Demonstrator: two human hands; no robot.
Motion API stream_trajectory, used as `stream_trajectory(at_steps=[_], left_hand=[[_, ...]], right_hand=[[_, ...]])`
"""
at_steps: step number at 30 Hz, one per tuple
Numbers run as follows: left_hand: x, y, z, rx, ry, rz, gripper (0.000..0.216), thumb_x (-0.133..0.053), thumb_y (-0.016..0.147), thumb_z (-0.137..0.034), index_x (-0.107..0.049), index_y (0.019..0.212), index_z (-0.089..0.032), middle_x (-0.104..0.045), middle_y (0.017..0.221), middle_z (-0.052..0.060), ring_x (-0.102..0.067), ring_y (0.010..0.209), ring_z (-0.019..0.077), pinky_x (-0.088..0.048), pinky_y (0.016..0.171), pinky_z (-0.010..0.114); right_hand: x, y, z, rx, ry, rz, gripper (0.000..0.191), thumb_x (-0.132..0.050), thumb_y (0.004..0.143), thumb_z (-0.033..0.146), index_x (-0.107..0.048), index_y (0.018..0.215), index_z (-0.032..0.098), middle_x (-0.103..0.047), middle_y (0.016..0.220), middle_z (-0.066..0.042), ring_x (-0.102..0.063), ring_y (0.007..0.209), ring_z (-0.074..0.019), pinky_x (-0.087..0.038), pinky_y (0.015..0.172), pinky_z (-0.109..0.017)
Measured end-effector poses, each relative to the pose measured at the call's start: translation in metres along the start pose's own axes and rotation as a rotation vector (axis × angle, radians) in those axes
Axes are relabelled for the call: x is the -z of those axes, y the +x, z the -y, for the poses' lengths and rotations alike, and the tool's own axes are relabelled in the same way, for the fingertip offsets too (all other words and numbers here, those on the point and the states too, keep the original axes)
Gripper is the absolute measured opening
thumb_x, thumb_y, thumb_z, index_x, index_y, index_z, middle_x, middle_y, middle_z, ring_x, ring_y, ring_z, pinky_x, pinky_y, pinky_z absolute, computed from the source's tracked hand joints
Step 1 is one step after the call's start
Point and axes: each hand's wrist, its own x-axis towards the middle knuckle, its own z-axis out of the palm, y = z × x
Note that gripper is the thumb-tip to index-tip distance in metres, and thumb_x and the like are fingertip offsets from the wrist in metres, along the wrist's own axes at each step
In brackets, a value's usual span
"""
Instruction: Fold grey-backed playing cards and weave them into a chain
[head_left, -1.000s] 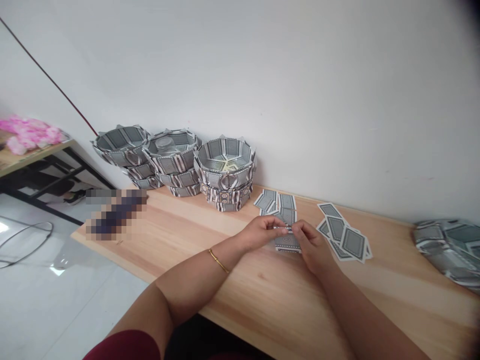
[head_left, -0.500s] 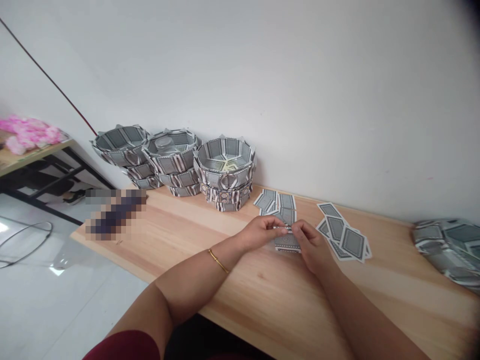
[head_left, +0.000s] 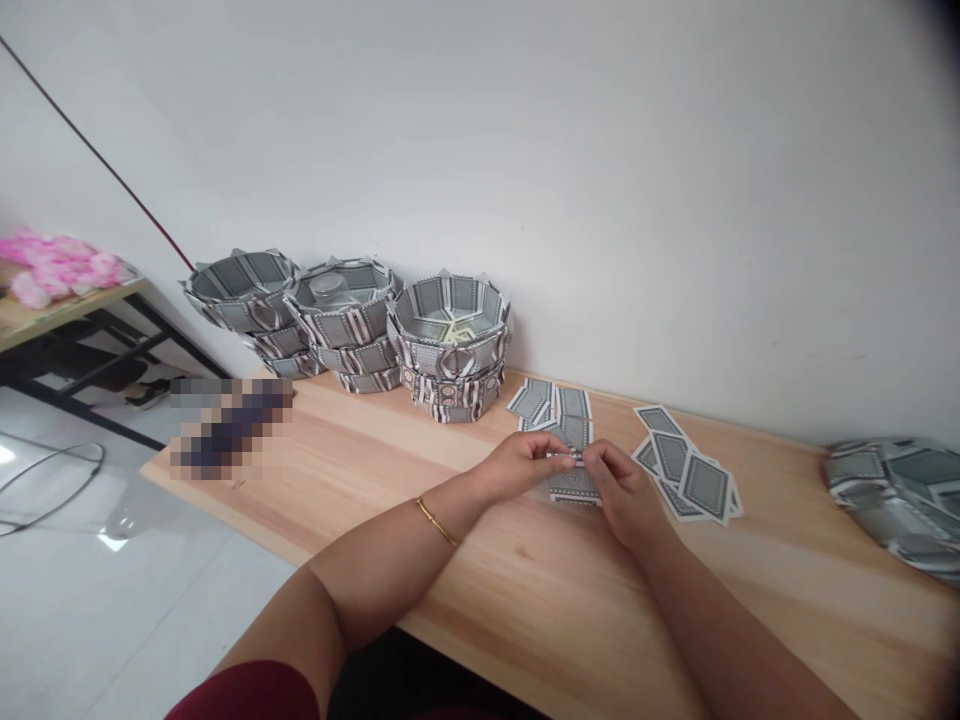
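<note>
Over the table, my left hand [head_left: 529,464] and my right hand [head_left: 619,488] meet fingertip to fingertip, both closed on a grey patterned playing card [head_left: 574,482] with its back toward me. Their fingers pinch its upper edge, and part of the card is covered by them. Just beyond lie loose playing cards [head_left: 574,404], face down with white borders, partly hidden by my left hand. To the right of my right hand, several more face-down cards [head_left: 706,484] overlap in a spread pile.
Stacked bowls woven from folded cards [head_left: 450,350] stand along the wall on the wooden table [head_left: 375,440]. Another card bowl [head_left: 892,500] sits at the right edge. A blurred dark item [head_left: 232,430] is at the left end. Pink flowers [head_left: 60,268] rest on a side table.
</note>
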Motion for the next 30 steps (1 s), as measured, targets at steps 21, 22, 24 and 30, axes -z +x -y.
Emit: stream_trajectory(at_steps=[21, 22, 24, 30], left_hand=[[0.0009, -0.0012, -0.0026, -0.020, 0.042, 0.024, 0.037, -0.064, 0.069, -0.048, -0.060, 0.075, -0.011, -0.049, 0.066, -0.002, -0.039, 0.062, 0.0072, -0.031, 0.059, 0.021], [0.0010, -0.0013, -0.0027, -0.019, 0.043, 0.025, 0.038, -0.064, 0.069, -0.048, -0.060, 0.075, -0.011, -0.049, 0.066, -0.002, -0.040, 0.062, 0.0072, -0.031, 0.059, 0.021], [0.0011, -0.0012, -0.0024, -0.014, 0.040, 0.024, 0.039, -0.065, 0.068, -0.049, -0.060, 0.076, -0.011, -0.050, 0.066, -0.002, -0.041, 0.062, 0.0075, -0.032, 0.060, 0.021], [-0.0002, 0.0006, 0.0016, -0.009, 0.012, -0.005, 0.040, -0.067, 0.067, -0.047, -0.061, 0.083, -0.011, -0.056, 0.074, 0.001, -0.046, 0.069, 0.0094, -0.036, 0.066, 0.022]], right_hand=[[0.0011, -0.0002, -0.0027, 0.006, -0.007, 0.014, 0.031, -0.047, 0.086, 0.044, -0.048, 0.066, 0.021, -0.041, 0.061, 0.003, -0.039, 0.059, -0.0130, -0.033, 0.055, -0.023], [0.0011, -0.0001, -0.0025, 0.008, -0.006, 0.012, 0.031, -0.047, 0.086, 0.044, -0.048, 0.066, 0.021, -0.042, 0.061, 0.003, -0.040, 0.059, -0.0129, -0.034, 0.055, -0.023], [0.0010, 0.0000, -0.0021, 0.013, -0.006, 0.008, 0.030, -0.047, 0.086, 0.043, -0.048, 0.066, 0.020, -0.042, 0.061, 0.003, -0.040, 0.059, -0.0127, -0.034, 0.055, -0.023], [-0.0001, -0.0002, -0.0003, 0.009, -0.012, -0.003, 0.031, -0.047, 0.086, 0.043, -0.048, 0.066, 0.020, -0.041, 0.061, 0.003, -0.039, 0.059, -0.0125, -0.034, 0.054, -0.022]])
